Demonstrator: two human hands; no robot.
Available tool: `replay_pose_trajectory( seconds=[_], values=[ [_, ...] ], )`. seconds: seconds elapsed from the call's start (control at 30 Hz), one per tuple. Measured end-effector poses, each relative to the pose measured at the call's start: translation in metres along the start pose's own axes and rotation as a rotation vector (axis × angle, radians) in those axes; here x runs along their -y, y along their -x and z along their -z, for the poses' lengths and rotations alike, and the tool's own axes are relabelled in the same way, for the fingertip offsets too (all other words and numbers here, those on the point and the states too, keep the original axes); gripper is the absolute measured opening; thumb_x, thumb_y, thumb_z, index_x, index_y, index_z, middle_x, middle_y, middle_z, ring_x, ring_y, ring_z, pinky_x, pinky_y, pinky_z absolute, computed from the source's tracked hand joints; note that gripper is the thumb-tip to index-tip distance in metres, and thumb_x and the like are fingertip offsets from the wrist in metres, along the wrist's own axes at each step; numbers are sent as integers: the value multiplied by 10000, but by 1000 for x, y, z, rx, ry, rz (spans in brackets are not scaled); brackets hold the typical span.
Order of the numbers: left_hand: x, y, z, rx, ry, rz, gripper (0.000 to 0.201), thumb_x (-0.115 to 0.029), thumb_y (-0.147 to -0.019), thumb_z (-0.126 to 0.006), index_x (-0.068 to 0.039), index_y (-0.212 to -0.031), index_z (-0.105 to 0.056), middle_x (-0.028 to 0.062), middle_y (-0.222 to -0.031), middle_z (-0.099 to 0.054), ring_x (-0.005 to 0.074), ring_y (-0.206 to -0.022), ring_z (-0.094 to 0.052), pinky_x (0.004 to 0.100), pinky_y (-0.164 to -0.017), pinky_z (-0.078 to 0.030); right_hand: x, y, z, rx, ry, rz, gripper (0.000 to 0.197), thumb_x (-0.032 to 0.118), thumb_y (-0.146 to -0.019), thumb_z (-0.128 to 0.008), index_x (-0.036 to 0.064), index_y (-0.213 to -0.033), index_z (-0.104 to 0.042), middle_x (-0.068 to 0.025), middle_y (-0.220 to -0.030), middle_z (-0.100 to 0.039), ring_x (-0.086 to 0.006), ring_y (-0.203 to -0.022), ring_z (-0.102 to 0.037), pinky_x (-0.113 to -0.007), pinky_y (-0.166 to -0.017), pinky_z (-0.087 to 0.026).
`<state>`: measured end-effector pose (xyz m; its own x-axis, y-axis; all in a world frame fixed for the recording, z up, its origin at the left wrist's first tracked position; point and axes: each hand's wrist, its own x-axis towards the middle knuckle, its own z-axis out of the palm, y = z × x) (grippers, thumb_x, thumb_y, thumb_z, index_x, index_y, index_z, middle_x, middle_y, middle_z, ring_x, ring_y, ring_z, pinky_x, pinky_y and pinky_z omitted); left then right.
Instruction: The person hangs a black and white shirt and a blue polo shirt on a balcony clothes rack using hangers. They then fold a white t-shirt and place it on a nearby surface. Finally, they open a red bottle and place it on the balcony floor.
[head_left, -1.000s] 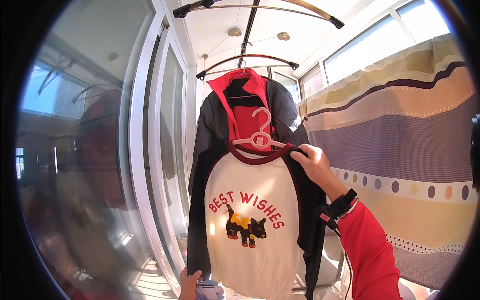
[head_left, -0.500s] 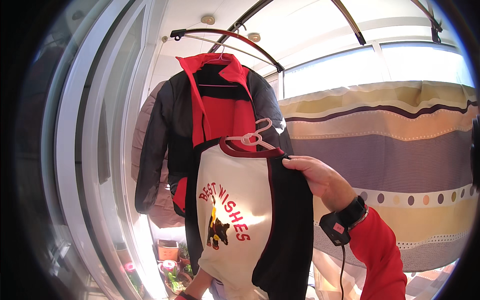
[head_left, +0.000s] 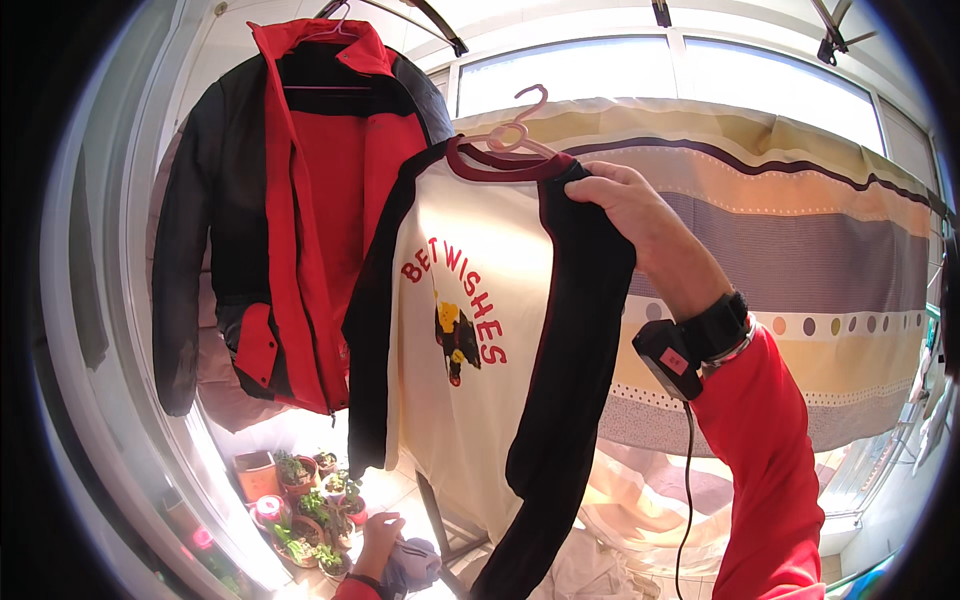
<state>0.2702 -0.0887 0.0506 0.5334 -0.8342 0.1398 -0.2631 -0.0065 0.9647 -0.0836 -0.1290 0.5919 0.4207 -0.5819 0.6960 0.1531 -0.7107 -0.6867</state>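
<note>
My right hand (head_left: 625, 205) is closed on the black right-side shoulder of a long-sleeved raglan shirt (head_left: 460, 220), likely over the end of the hanger inside. The shirt has a cream front, black sleeves, a dark red collar and a printed design. A pinkish-white hanger (head_left: 512, 135) sits in its neck, with the hook standing free above. Low in the view, my left hand (head_left: 380, 540) has its fingers curled beside a bunched grey cloth (head_left: 412, 563), which it seems to grip. The shirt hangs down between the hands.
A red and black jacket (head_left: 340, 170) hangs at left, with a pale padded coat (head_left: 225, 370) behind. Potted plants (head_left: 310, 510) stand on the floor below. A striped patterned sheet (head_left: 780, 260) hangs at right under the windows. A glass door frame (head_left: 90, 330) runs along the left.
The view has shifted down and right. The shirt hangs lower against the jacket and farther right of it. My left hand has come out from behind the shirt's lower hem.
</note>
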Motion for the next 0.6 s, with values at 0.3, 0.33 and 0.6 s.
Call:
replay_pose_trajectory(
  seconds=[0.3, 0.33, 0.6],
  values=[
    [48, 25, 58, -121, 8, 22, 172, -141, -715, -692, 30, -730, -681, 62, -556, -607, 133, -496, -596, 245, -490, -465, 40, -15, 47, -141, 257, 67, 209, 117, -839, -553, -6, -994, -621, -56, -838, -649, -115, -713, -617, -231, -674, -496],
    [58, 27, 64, -124, 39, 37, 161, -142, -709, -692, 19, -716, -685, 65, -549, -609, 134, -495, -596, 244, -494, -467, 44, -18, 46, -129, 301, 95, 214, 120, -836, -555, -10, -992, -620, -59, -841, -646, -118, -720, -615, -232, -680, -495],
    [113, -24, 109, -68, -216, -10, 241, -239, -775, -676, -2, -823, -681, 14, -608, -592, 109, -502, -525, 254, -482, -410, 91, -71, 4, -432, 831, 279, 269, 139, -770, -570, -48, -958, -617, -133, -811, -624, -208, -722, -603, -312, -660, -478]
  ],
)
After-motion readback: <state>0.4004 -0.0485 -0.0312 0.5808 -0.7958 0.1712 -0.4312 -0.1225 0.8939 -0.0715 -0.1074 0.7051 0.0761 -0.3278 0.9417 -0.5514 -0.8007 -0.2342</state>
